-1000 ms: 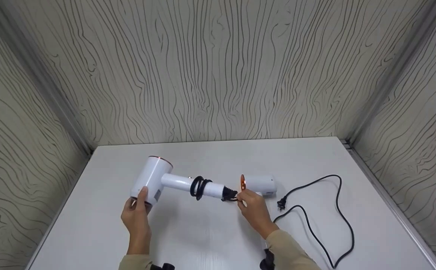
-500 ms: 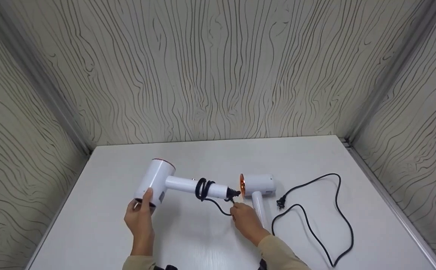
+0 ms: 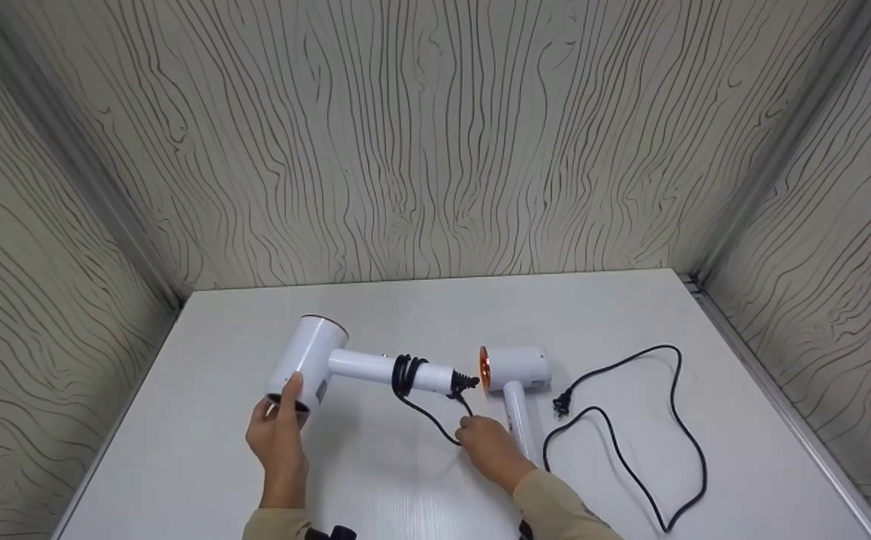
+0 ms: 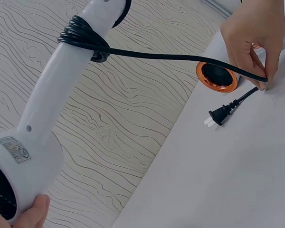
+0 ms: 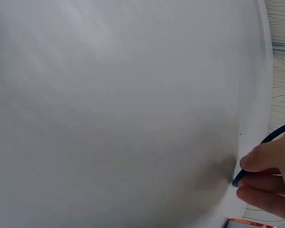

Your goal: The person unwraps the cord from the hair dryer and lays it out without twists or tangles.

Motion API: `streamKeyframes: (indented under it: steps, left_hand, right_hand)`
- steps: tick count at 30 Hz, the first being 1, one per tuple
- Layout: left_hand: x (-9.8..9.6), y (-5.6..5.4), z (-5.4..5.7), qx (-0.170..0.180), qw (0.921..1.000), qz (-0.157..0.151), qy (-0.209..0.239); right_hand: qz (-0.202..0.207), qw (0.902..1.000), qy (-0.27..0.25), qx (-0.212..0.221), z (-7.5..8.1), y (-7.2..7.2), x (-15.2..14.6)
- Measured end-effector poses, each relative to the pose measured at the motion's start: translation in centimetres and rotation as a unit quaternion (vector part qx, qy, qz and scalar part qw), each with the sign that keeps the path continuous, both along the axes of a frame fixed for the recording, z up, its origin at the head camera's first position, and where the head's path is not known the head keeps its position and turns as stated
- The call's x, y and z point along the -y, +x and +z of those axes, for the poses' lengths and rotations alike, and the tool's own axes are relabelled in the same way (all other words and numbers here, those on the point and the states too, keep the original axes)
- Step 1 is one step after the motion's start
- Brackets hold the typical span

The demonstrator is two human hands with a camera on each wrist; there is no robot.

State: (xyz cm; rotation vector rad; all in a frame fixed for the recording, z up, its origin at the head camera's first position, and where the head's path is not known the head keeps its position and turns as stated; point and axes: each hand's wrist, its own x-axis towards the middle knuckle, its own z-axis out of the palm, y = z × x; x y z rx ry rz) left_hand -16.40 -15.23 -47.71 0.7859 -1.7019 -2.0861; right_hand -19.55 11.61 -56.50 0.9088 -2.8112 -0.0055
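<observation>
In the head view my left hand (image 3: 277, 442) grips a white hair dryer (image 3: 307, 360) by the end of its barrel, thumb on the side. The dryer's handle points right, with a black cord (image 3: 405, 375) wound round it and a ribbed sleeve at its tip. My right hand (image 3: 491, 450) pinches a slack length of that cord, drawn off the coil. In the right wrist view the cord (image 5: 278, 130) passes between thumb and fingers. Below those fingers in the left wrist view shows a black two-pin plug (image 4: 221, 115), its cord running up toward them.
A second white hair dryer (image 3: 521, 367) with an orange rim lies on the white table (image 3: 420, 315), close to my right hand. A black cord (image 3: 698, 450) with its plug (image 3: 561, 405) loops over the right side. Wood-patterned walls (image 3: 420, 150) enclose the table's back and sides.
My right hand has moved down from the handle tip, drawing a strand of cord away from the coil. My left hand and the held dryer have shifted only slightly.
</observation>
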Motion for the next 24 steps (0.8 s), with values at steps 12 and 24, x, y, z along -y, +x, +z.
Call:
streamKeyframes:
  steps: [12,24]
  left_hand:
    - [-0.7,-0.2,0.3,-0.004,0.9995,0.007,-0.032]
    - [-1.1,-0.1,-0.2,0.003,0.9998,-0.006,-0.018]
  right_hand:
    - [0.018,0.999,0.041,-0.007,-0.5,0.6,-0.5]
    - [0.024,0.9996,-0.016,0.001,-0.7,1.4,-1.1]
